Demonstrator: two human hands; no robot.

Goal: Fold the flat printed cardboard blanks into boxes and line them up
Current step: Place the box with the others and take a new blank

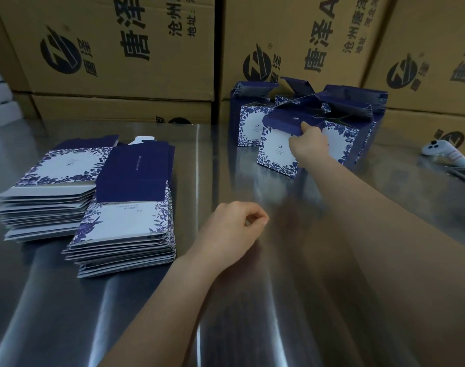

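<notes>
Two stacks of flat blue-and-white floral blanks lie at the left: a far stack (51,192) and a nearer stack (128,229). Several folded boxes (353,115) with open top flaps stand at the back right. My right hand (309,140) reaches out and grips the front folded box (275,149) at its dark blue top flap. My left hand (234,229) hovers over the table's middle with fingers curled and thumb against the forefinger, holding nothing.
The steel table (199,313) runs to a wall of large brown cartons (120,49). A white handheld controller (445,154) and a dark flat object (464,174) lie at the right edge.
</notes>
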